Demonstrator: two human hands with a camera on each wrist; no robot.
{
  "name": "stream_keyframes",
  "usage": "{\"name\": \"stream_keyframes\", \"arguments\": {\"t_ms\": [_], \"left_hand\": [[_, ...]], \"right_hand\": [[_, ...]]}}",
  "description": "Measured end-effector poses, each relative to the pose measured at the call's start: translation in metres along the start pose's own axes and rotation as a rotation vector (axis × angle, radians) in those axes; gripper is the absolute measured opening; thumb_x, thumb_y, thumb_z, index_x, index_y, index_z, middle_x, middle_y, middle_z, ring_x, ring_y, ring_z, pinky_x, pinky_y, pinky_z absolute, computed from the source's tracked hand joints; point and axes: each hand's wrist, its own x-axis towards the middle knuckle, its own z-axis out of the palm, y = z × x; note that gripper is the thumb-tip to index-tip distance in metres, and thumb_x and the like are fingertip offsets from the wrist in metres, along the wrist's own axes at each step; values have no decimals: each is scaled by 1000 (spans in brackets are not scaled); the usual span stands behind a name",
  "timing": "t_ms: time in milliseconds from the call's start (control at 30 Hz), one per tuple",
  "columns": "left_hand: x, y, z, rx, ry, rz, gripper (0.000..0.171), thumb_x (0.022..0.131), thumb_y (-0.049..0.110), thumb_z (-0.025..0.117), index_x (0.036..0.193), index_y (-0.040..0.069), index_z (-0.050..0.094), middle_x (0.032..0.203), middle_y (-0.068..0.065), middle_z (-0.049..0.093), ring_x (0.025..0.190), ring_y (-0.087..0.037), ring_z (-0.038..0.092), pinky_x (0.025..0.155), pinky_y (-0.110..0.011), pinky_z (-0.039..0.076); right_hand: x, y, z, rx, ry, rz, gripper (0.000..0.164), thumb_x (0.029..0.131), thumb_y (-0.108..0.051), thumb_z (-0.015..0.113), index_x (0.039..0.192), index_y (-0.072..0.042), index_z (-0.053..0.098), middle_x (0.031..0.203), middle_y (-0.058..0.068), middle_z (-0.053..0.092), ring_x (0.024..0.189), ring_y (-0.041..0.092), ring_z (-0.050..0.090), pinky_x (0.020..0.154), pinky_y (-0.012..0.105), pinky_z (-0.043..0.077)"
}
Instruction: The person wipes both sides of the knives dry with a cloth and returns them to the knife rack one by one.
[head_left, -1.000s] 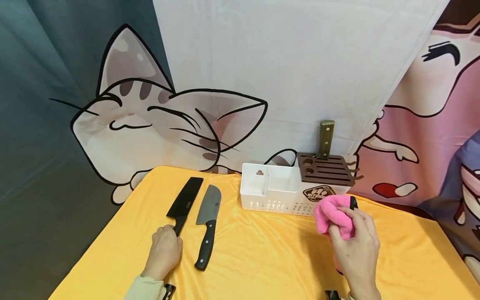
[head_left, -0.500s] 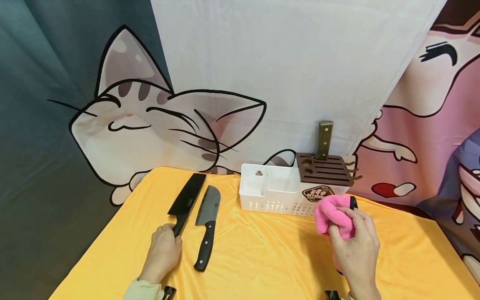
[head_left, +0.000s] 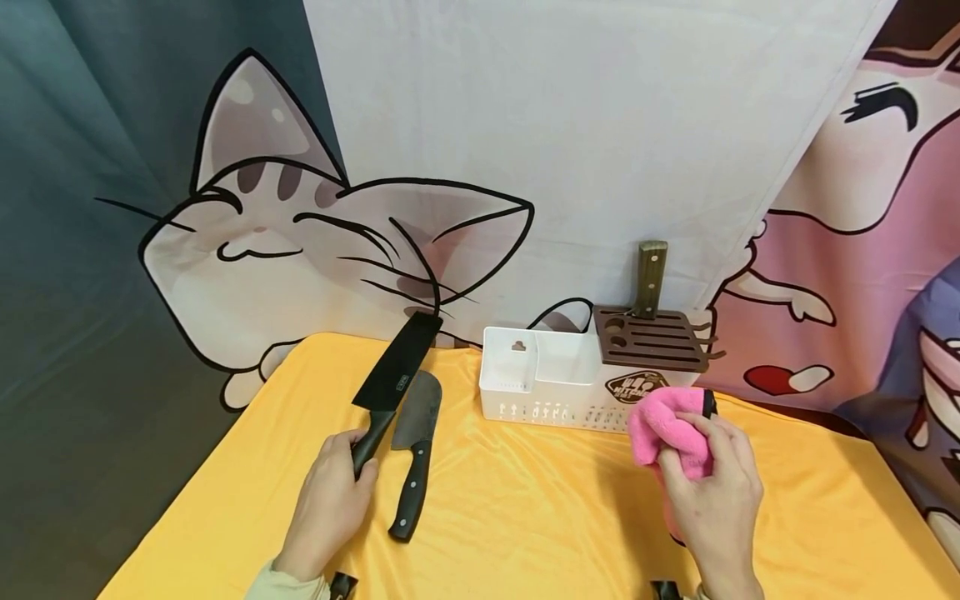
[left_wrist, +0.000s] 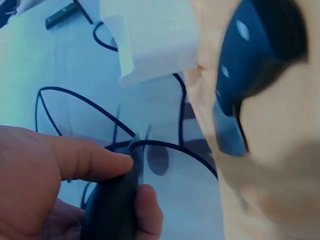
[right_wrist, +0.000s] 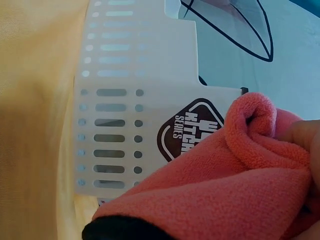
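Note:
My left hand grips the black handle of a black-bladed kitchen knife, its blade tilted up and away from me. In the left wrist view, thumb and fingers wrap that handle. Just right of it, a second knife with a grey blade and black riveted handle lies on the table, its blade partly behind the held one. A bunched pink cloth with black edging is pinched in my right hand. In the right wrist view, the cloth hangs before the white holder's printed front.
A white perforated knife holder stands at the back of the yellow-covered table. Its brown slotted top has a wooden-handled utensil standing in it. Behind hangs a cartoon-printed curtain.
My left hand has raised the black knife off the table and shifted it right, so its blade now overlaps the lying knife. My right hand with the cloth has barely moved.

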Motion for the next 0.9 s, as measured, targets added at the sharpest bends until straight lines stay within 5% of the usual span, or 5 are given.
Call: {"name": "stream_keyframes", "arguments": {"t_ms": [333,700,900], "left_hand": [[-15,25,-1,-72,96,134,42,96,21,69,129,-3,58,115,-14,61,91,-26,57,79,-41,48],[-25,38,11,-101,164,258,32,92,22,76,118,6,68,109,-3,66,91,-17,64,78,-39,53],[-30,44,21,-134,205,384,29,85,18,83,111,10,73,104,5,67,90,-10,65,78,-35,54]], "right_hand": [[1,-6,-3,62,8,-44,37,69,7,74,105,1,74,107,20,63,97,-4,49,84,9,35],[0,-16,0,235,8,-240,35,68,-1,73,103,5,73,102,24,63,103,-2,53,87,10,39],[-2,-26,-4,220,22,-223,47,68,-7,74,112,9,67,101,24,67,97,-7,53,83,11,38]]}}
